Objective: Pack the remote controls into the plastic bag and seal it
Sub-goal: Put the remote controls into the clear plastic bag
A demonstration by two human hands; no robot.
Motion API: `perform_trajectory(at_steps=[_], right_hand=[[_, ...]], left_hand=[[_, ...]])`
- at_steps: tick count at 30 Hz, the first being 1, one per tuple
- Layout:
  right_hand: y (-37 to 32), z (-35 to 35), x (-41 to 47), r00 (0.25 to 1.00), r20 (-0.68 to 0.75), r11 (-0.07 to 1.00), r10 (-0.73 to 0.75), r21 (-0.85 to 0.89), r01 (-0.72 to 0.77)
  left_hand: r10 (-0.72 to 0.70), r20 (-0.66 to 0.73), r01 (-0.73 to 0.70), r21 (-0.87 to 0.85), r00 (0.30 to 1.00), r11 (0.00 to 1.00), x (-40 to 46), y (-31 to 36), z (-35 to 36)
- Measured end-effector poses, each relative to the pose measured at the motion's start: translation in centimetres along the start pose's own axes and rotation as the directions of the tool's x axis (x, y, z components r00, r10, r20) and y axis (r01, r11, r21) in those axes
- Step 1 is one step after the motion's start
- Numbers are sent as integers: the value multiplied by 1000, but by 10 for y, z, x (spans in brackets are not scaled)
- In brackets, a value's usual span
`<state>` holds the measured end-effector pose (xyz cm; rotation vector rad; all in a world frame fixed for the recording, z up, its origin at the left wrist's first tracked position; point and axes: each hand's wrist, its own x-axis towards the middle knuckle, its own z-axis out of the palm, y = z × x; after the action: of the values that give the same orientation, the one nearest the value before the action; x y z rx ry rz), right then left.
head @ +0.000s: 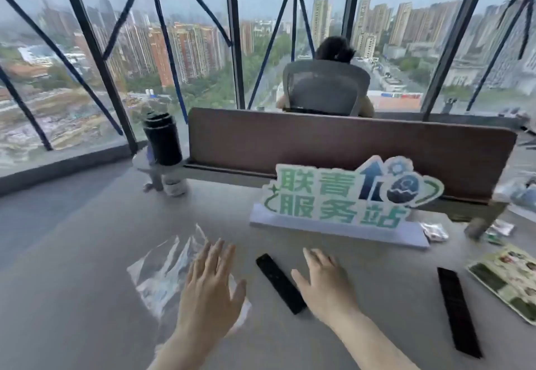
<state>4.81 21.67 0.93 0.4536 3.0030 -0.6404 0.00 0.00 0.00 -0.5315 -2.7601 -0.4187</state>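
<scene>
Packing not begun: bag [165, 271] lies flat and empty, both remotes [280, 282] [458, 311] on the table [87, 253]. Left hand [208, 288] and right hand [324, 285] are spread, holding nothing.

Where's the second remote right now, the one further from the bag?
In the head view the second remote lies flat at the right of the table, right of the right hand, just left of the printed card.

High-rise office, desk divider [348, 149], mesh chair [326, 88], city-view windows [179, 36]
</scene>
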Motion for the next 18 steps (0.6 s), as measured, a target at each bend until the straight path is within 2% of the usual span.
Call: perform_trajectory(at_steps=[1,4,8,10,13,16,18], right_hand=[[1,16,-2,1000,13,999,19,-42,-19],[6,55,-4,995,-3,990,95,-101,-95],[1,88,-9,985,-135,984,109,-128,-126],[0,92,-11,976,-145,985,160,-38,-167],[-2,92,-27,974,-48,973,219,85,-215],[6,87,-50,977,23,960,210,185,-211],[13,73,-73,978,46,903,203,377,-205]], left_hand=[[-23,54,22,22,998,1000,-11,-8,7],[-28,45,24,92,999,996,-40,-32,29],[0,36,-4,128,999,992,-66,-55,46],[37,24,-39,128,999,991,-74,-62,47],[95,9,-95,165,995,982,-85,-70,41],[48,59,-58,189,997,980,-86,-74,29],[49,62,-57,130,997,990,-82,-69,22]])
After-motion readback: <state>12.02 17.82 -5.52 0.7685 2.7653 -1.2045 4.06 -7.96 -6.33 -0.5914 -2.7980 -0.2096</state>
